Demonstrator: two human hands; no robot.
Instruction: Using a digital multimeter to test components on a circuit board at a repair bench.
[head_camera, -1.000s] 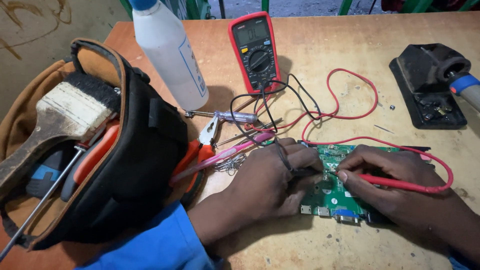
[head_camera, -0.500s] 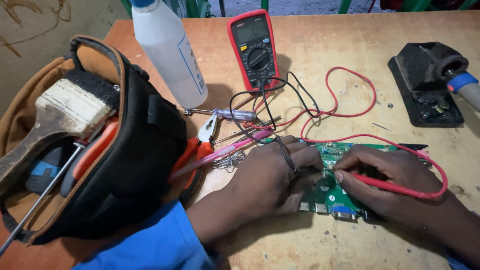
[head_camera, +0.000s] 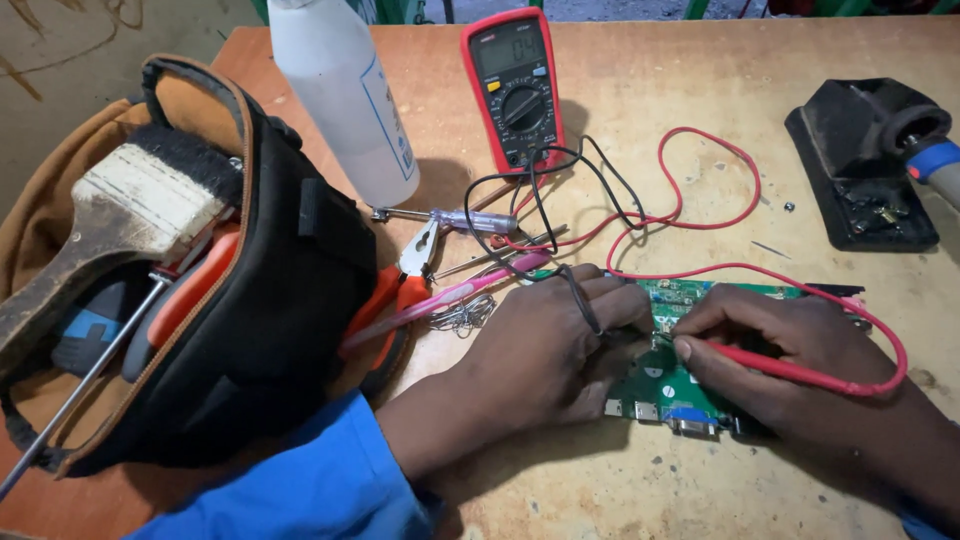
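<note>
On a wooden table (head_camera: 700, 80) we see a black tool bag (head_camera: 250, 290) lying open at the left, a wide paintbrush (head_camera: 120, 220) and a long screwdriver (head_camera: 90, 385) poking out of it. Behind it stands a white spray bottle (head_camera: 335, 90), and beside that a red multimeter (head_camera: 512, 90) lies face up, its long axis running away from us. A black soldering stand (head_camera: 860, 165) sits at the far right, well apart from the hands.

Near the front edge lies a green circuit board (head_camera: 665, 385), mostly covered by both hands. Our left hand (head_camera: 545, 350) rests on the board's left part, fingers curled around a black probe whose black lead (head_camera: 540, 205) loops back toward the meter; the tip itself is hidden. Our right hand (head_camera: 790, 365) is closed on a red probe (head_camera: 775, 367), pinched like a pen. The probe's long axis lies nearly level, pointing left, its tip touching the board just beside the left hand's fingertips. Its red lead (head_camera: 700, 190) curls around the right wrist and away across the table.

Between bag and left hand lie orange-handled pliers (head_camera: 400, 290), a pink-handled tool (head_camera: 440, 298), a clear tester screwdriver (head_camera: 450, 218) and a small tangle of solder wire (head_camera: 458, 315).
</note>
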